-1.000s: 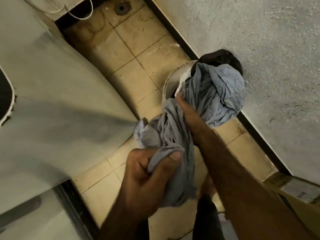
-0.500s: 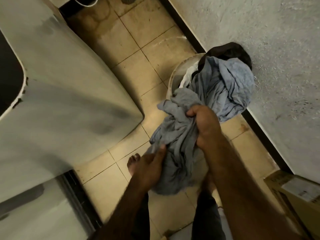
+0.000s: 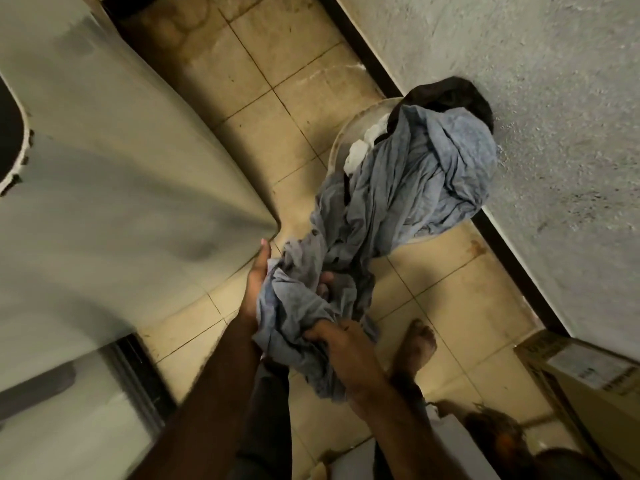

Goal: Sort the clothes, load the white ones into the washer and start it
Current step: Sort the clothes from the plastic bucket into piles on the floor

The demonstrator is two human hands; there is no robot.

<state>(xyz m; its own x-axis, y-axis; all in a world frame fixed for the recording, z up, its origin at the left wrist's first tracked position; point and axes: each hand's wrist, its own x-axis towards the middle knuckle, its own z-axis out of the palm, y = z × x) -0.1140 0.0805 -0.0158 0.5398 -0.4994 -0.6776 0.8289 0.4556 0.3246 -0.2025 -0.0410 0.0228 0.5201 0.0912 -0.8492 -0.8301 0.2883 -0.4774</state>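
A long grey-blue cloth [image 3: 408, 188] trails out of a pale round laundry bucket [image 3: 341, 140] by the wall down to both my hands. My left hand [image 3: 254, 285] cups the bunched end from the left, fingers wrapped into the folds. Lower down my right hand [image 3: 341, 344] clutches the same bundle from the right. A white garment [image 3: 360, 152] and a black one [image 3: 450, 95] sit in the bucket under and behind the cloth. The white washer [image 3: 114, 174] fills the left, its dark opening [image 3: 8, 133] at the far left edge.
A rough plaster wall [image 3: 519, 98] with a dark skirting runs along the right. A cardboard box [image 3: 588, 382] stands at the lower right. My bare foot [image 3: 414, 348] is on the beige tiled floor [image 3: 270, 64] between washer and wall.
Both hands have drawn the cloth lower and towards me, stretching more of it out of the bucket. My right hand shifted from the cloth's middle down to the bunched end.
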